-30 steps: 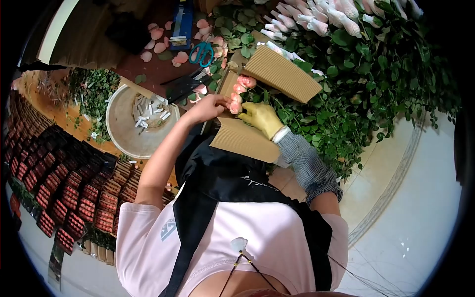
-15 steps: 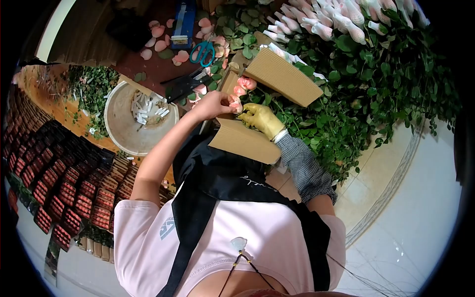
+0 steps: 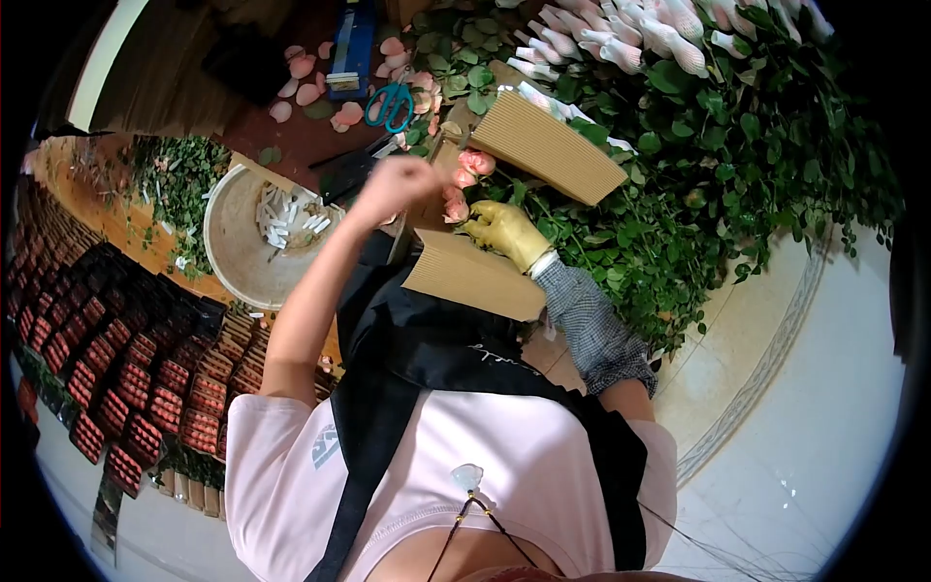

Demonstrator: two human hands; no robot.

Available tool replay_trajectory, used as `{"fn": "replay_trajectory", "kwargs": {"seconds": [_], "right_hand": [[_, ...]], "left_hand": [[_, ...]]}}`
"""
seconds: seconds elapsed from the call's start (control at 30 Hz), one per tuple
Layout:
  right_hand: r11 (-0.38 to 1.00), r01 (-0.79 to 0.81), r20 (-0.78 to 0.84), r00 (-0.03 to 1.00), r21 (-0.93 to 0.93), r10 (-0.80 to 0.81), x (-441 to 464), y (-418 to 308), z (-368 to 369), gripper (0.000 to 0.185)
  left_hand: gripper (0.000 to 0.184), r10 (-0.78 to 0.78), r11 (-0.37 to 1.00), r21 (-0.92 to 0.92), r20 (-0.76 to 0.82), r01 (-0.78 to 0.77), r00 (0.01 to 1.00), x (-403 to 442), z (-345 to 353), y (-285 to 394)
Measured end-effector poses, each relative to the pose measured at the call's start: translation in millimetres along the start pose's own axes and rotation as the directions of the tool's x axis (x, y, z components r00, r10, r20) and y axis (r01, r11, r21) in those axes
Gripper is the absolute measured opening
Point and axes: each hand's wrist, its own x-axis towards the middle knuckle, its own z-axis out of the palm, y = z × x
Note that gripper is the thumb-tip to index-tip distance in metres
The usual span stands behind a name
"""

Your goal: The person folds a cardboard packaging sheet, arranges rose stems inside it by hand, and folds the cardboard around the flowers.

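Note:
Several pink roses lie in a row on a corrugated cardboard wrap, whose near flap stands out toward my apron. My right hand, in a yellow glove, has its fingers closed at the nearest rose, just below the bloom. Its stem is mostly hidden by the glove. My bare left hand is raised to the left of the roses, apart from them. Motion smears its fingers, so whether it holds anything cannot be made out.
Teal-handled scissors, a blue tool and loose petals lie on the table. A white bucket holds white scraps. Leafy stems with white-netted blooms fill the right. Packed rose bundles stand at far left.
My left hand has let go of the nearest rose and moved left, away from it. My gloved right hand stays beside the rose, almost unmoved.

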Motion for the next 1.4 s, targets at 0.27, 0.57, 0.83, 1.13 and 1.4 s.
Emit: {"fn": "replay_trajectory", "kwargs": {"seconds": [0.27,0.57,0.83,1.13,1.4], "right_hand": [[0.995,0.053,-0.006,0.999,-0.079,-0.054,-4,-13,-3,0.023],[0.996,0.035,-0.034,0.999,-0.079,-0.038,-2,-6,-2,0.024],[0.999,-0.016,0.028,0.999,0.051,0.015,-6,-15,-5,0.023],[0.995,-0.025,0.012,1.000,0.094,0.024,-6,-13,-3,0.022],[0.998,-0.005,0.004,1.000,0.067,0.004,-9,-18,-4,0.024]], "left_hand": [[0.028,0.323,0.724,0.545,0.272,-0.422,0.906,-10,4,22],[0.015,0.360,0.640,0.462,0.524,-0.613,0.772,3,21,-8],[0.017,0.183,0.655,0.749,-0.034,-0.097,0.983,-12,-24,8],[0.038,0.045,0.673,0.687,0.331,-0.273,0.943,-4,7,0],[0.026,0.270,0.636,0.664,0.286,-0.393,0.920,-9,13,-5]]}}
